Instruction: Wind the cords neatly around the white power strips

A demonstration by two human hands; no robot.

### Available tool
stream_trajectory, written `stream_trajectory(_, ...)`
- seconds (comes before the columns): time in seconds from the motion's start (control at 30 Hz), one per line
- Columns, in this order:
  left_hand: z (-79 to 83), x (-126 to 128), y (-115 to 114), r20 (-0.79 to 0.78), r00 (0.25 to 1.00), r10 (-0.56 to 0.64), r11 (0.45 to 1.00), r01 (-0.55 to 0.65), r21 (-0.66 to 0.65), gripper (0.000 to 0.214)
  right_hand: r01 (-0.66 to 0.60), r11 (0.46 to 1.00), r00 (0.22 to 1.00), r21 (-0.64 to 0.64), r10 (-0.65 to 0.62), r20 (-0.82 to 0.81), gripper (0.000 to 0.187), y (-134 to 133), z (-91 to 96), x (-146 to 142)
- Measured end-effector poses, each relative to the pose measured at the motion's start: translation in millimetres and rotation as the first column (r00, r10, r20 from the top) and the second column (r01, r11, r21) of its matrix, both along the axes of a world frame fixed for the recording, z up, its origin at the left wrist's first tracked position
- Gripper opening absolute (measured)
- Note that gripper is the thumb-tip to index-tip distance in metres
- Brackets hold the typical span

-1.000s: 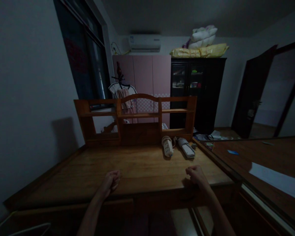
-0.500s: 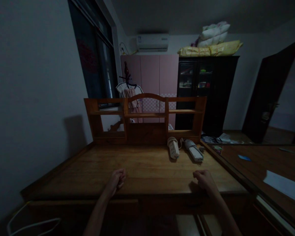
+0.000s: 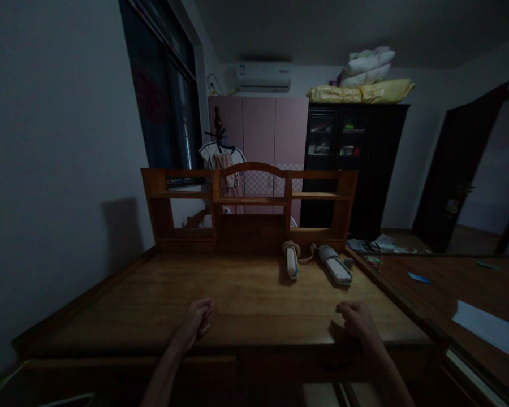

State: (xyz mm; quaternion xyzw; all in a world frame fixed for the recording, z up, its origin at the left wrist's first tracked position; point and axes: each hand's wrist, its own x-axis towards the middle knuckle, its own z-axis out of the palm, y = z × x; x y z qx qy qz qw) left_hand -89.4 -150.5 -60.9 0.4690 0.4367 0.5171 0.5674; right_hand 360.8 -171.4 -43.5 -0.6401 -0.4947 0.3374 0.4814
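Left grip (image 3: 199, 317) and right grip (image 3: 356, 317) were clenched on nothing, rested at the near edge of the counter (image 3: 246, 294), while the coiled power strip (image 3: 292, 262) and the flat power strip (image 3: 336, 270) at its back were left untouched.

A wooden shelf unit (image 3: 249, 199) stands upright. Two white power strips, left strip (image 3: 292, 263) and right strip (image 3: 336, 270), lie just before its right end, not touching each other. Behind it: pink wardrobe (image 3: 258, 133) and black glass-door cabinet (image 3: 356, 164) bearing bedding (image 3: 365, 85). An air conditioner (image 3: 263, 76) is mounted above the wardrobe. At right, a dark table (image 3: 449, 282) carries a white sheet (image 3: 487, 328) and a blue card (image 3: 419, 277).
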Motion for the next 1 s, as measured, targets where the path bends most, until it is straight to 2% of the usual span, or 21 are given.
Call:
stream_trajectory(0.57, 2.4, 0.6, -0.4, -0.081, 0.996, -0.028, 0.999, 0.027, -0.024, 0.015, -0.007, 1.000, 1.000, 0.010, 0.007, -0.028, 0.023, -2.2, 1.5, -1.1)
stream_trajectory(0.8, 7.2, 7.4, -2.7, -0.161, 0.987, -0.015, 0.999, 0.008, -0.043, 0.015, 0.008, 0.999, 0.998, -0.034, -0.011, -0.068, 0.025, 3.2, -7.9, 3.0)
stream_trajectory(0.9, 4.3, 7.6, -0.5, -0.191, 0.982, 0.009, 0.998, -0.021, -0.061, 0.016, -0.014, 0.999, 0.998, -0.033, 0.012, -0.060, 0.026, 5.2, -11.2, 5.4)
stream_trajectory(1.0, -2.0, 4.7, 3.6, -0.196, 0.980, -0.018, 0.997, 0.002, -0.082, 0.014, -0.033, 0.998, 0.997, -0.048, 0.030, -0.070, 0.026, 5.7, -10.9, 5.8)
